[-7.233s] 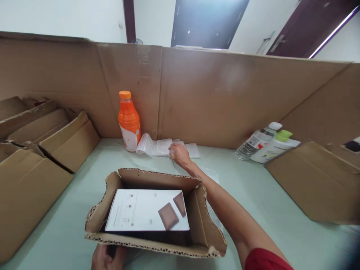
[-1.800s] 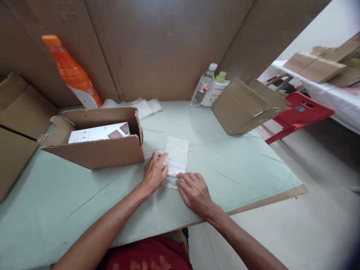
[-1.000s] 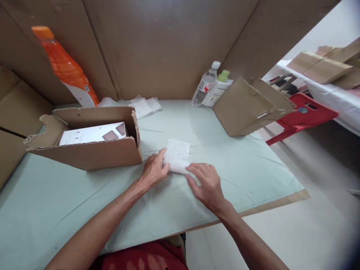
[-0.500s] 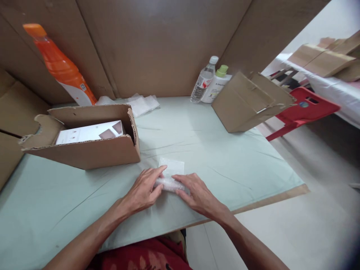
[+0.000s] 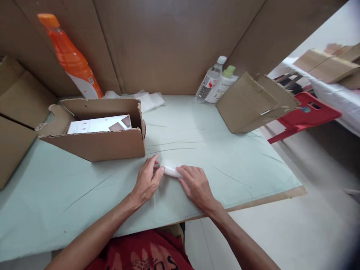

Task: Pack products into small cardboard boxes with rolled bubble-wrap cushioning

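Note:
A small roll of clear bubble wrap [image 5: 171,170] lies between my hands on the pale green tabletop. What it wraps, if anything, cannot be made out. My right hand [image 5: 196,186] closes on the roll's right end, thumb beneath and fingers over the top. At the other end, my left hand [image 5: 146,182] pinches the wrap's edge with bent fingers, its thumb against the roll. To the left of that hand stands an open cardboard box [image 5: 95,147] with a white printed carton [image 5: 98,124] inside.
Behind the box are an orange bottle [image 5: 71,60] and folded clear wrapping sheets [image 5: 152,101]. At the back right stand a water bottle [image 5: 208,83], a white bottle with a green cap [image 5: 222,88] and a tilted cardboard box [image 5: 244,107]. A red chair [image 5: 312,112] is beyond the table edge.
The flat flap of bubble wrap beyond the roll has been rolled up. Both hands and the roll have moved away from me, and the view has shifted slightly.

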Motion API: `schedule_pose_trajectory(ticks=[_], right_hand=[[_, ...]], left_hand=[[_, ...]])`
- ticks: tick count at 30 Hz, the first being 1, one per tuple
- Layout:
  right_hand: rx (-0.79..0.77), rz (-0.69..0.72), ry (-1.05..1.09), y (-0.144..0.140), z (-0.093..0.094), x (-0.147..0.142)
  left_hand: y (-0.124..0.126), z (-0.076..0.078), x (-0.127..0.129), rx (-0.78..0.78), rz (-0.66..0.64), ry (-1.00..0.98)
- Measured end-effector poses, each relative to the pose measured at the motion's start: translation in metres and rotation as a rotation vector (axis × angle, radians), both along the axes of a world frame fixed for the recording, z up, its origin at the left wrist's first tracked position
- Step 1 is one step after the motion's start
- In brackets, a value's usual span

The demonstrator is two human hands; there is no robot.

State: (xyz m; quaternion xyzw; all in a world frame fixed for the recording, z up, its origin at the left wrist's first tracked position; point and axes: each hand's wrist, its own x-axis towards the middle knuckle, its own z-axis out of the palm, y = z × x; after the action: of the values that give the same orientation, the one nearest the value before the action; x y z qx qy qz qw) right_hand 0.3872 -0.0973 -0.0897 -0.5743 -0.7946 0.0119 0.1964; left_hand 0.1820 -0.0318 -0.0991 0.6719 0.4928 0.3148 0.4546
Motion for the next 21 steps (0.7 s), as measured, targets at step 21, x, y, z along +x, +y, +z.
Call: schedule_pose_trajectory(ticks=[21], right_hand=[[-0.314,0.130,0.528,0.006,0.021,-0.035]], left_hand=[[-0.040,-0.014,-0.032,-0.034,-0.180,-0.153]])
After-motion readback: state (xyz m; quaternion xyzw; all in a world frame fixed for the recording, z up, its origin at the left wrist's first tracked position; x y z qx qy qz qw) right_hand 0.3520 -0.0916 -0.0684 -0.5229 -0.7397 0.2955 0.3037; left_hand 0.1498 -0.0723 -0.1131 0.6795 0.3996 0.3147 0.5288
